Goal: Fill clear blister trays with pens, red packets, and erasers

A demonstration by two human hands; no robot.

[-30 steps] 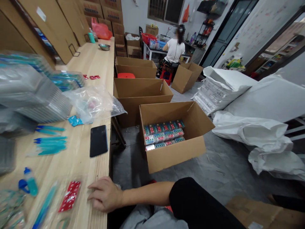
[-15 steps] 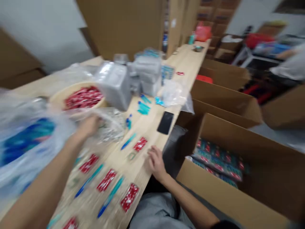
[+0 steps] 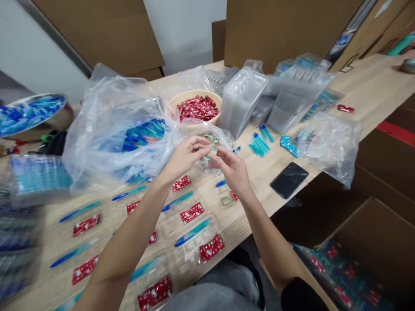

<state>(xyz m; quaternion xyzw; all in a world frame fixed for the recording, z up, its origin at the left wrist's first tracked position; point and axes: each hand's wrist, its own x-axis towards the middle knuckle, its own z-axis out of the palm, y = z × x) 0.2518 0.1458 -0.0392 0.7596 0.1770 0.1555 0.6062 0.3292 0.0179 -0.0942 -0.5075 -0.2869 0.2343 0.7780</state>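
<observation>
Two hands meeting over a counter [image 3: 366, 93].
Left to right: bag [image 3: 94, 103], seemingly keeping blue sticks [image 3: 147, 134] together; left hand [image 3: 186, 157], fingers nearly closed; small green piece [image 3: 212, 150], apparently pinched between both hands for steadiness; right hand [image 3: 234, 167], fingers likewise; phone [image 3: 289, 180].

head camera (worn) | above table [image 3: 368, 84], near | faces forward and down

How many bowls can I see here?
3: a cream bowl of red packets beyond the left hand, a metal bowl of blue-and-teal pieces at far left, and a small bowl cut off at far right. Others may be hidden.
</observation>
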